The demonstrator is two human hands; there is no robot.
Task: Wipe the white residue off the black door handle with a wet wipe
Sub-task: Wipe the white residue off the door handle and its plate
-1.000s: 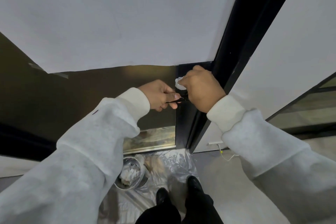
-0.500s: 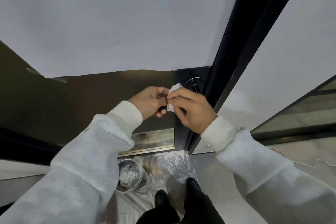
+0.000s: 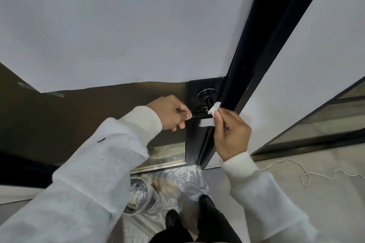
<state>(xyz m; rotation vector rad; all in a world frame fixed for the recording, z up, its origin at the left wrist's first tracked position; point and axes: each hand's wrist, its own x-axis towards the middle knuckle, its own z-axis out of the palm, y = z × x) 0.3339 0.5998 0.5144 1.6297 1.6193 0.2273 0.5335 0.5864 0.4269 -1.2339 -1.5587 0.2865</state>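
View from the head camera, looking down along a door edge. The black door handle [image 3: 199,116] projects leftward from a black stem below a round black rosette [image 3: 207,91], both mounted on the dark stile of the door [image 3: 194,140]. The left hand [image 3: 169,113] is closed around the free end of the lever, thumb laid along its top, so that only the inner part of the lever shows between the 2 hands. The right hand [image 3: 230,134] pinches a folded wet wipe [image 3: 211,115] between thumb and forefinger; the wipe lies against the lever at its inner end, near the stem, with 1 corner standing up beside the black door frame [image 3: 254,69]. Pale streaks are visible on the glossy lever just left of the wipe. Both arms wear light grey sleeves with cream cuffs. The upper door panel is covered by white sheeting [image 3: 128,25]; below it the panel is brown. On the floor, a clear plastic sheet [image 3: 177,185] lies at the door's foot, carrying a metal bowl [image 3: 138,193] with white material inside. The wearer's 2 black shoes [image 3: 171,219] stand on the sheet. A thin white cord [image 3: 308,173] trails across the floor at right.
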